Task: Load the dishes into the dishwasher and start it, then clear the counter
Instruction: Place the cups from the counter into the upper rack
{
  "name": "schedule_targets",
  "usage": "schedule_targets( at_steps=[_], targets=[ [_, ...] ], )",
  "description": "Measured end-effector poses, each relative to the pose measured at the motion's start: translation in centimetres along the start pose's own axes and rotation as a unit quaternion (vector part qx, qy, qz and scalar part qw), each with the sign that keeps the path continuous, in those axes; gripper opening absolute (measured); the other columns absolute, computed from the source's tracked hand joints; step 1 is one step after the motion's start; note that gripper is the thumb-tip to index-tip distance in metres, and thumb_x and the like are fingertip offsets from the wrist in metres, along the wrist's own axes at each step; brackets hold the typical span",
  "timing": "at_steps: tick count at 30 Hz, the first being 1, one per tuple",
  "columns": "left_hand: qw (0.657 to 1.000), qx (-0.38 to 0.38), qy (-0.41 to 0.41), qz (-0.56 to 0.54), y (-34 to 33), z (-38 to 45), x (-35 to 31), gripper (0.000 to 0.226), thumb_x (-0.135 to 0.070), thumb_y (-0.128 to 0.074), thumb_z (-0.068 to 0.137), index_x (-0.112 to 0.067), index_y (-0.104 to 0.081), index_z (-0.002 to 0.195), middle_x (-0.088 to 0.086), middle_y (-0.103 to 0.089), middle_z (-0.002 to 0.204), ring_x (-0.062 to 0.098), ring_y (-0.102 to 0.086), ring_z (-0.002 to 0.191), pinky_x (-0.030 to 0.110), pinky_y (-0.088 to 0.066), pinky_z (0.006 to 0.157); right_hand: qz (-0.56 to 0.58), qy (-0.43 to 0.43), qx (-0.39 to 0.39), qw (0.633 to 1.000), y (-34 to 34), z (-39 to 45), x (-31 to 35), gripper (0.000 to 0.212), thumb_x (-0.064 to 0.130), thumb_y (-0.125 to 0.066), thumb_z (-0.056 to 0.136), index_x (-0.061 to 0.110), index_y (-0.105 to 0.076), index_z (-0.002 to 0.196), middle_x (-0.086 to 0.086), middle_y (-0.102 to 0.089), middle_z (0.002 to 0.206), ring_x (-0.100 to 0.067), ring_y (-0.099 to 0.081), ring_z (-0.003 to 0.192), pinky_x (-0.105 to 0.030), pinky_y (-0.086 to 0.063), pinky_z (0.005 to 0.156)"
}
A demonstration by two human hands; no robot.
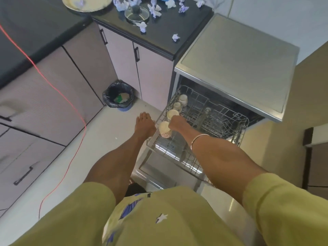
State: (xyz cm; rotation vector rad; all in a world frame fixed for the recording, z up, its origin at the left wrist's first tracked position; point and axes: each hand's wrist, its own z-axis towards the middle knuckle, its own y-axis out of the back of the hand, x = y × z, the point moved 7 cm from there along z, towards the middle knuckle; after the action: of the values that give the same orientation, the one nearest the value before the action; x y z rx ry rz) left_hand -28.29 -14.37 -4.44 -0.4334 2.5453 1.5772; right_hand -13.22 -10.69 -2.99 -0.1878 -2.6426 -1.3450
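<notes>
The dishwasher (234, 55) stood open, its upper rack (204, 121) pulled out. Left of the dishwasher ran the dark tabletop (165, 32), carrying crumpled paper scraps (175, 37), a glass lid (136, 14) and a plate (87, 2). A lined bin (118, 94) sat on the floor below. Four cups (165, 129) lined the rack's left edge. The right hand (177, 123) reached among them, fingers curled; whether it gripped one could not be told. The left hand (144, 124) hovered beside the rack, fingers straight and together.
</notes>
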Motion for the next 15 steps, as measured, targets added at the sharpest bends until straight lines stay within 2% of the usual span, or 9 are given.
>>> schedule_targets(
  at_steps=[1, 3, 7, 11, 15],
  targets=[
    [1.000, -0.003, -0.002, -0.003, 0.4, -0.1, 0.9, 0.060, -0.031, -0.021, 0.107, 0.002, -0.003, 0.155, 0.019, 0.001, 0.163, 0.033, 0.001, 0.152, 0.045, -0.003, 0.123, -0.011, 0.000, 0.010, 1.000, -0.3, -0.2, 0.8, 0.033, 0.013, -0.048, 0.097, -0.003, -0.058, 0.124, -0.018, -0.062, 0.125, -0.034, -0.059, 0.116, -0.039, -0.049, 0.096],
    [1.000, -0.011, -0.004, -0.013, 1.1, -0.2, 3.1, 0.060, -0.029, -0.021, 0.107, 0.003, -0.005, 0.154, 0.020, 0.000, 0.163, 0.033, 0.000, 0.152, 0.045, -0.004, 0.123, -0.026, 0.006, 0.020, 0.999, -1.0, -0.7, 2.6, 0.036, 0.012, -0.046, 0.096, -0.002, -0.056, 0.128, -0.018, -0.061, 0.127, -0.035, -0.058, 0.118, -0.042, -0.049, 0.099],
    [0.999, -0.039, 0.005, -0.026, 3.0, -0.3, 8.9, 0.057, -0.026, -0.026, 0.107, 0.006, -0.013, 0.152, 0.023, -0.011, 0.161, 0.035, -0.010, 0.150, 0.045, -0.011, 0.122, -0.036, 0.022, 0.032, 0.999, -2.3, -0.9, 7.5, 0.038, 0.014, -0.049, 0.094, 0.003, -0.057, 0.130, -0.014, -0.062, 0.129, -0.034, -0.060, 0.116, -0.040, -0.052, 0.093],
    [0.998, -0.058, 0.000, -0.018, 6.1, -0.5, 14.8, 0.056, -0.026, -0.029, 0.106, 0.007, -0.018, 0.150, 0.023, -0.019, 0.159, 0.035, -0.016, 0.148, 0.043, -0.015, 0.119, -0.014, 0.007, 0.019, 1.000, -2.8, 0.1, 13.5, 0.038, 0.008, -0.050, 0.089, -0.003, -0.057, 0.125, -0.021, -0.062, 0.126, -0.036, -0.062, 0.112, -0.037, -0.051, 0.082],
    [0.998, -0.059, -0.017, 0.011, 8.9, 0.3, 20.0, 0.050, -0.022, -0.034, 0.103, 0.007, -0.035, 0.143, 0.025, -0.029, 0.152, 0.039, -0.024, 0.143, 0.047, -0.023, 0.117, 0.025, -0.002, -0.013, 1.000, -3.5, 0.2, 19.9, 0.044, 0.008, -0.045, 0.094, -0.004, -0.047, 0.136, -0.023, -0.051, 0.139, -0.038, -0.053, 0.126, -0.040, -0.048, 0.100]
  ],
)
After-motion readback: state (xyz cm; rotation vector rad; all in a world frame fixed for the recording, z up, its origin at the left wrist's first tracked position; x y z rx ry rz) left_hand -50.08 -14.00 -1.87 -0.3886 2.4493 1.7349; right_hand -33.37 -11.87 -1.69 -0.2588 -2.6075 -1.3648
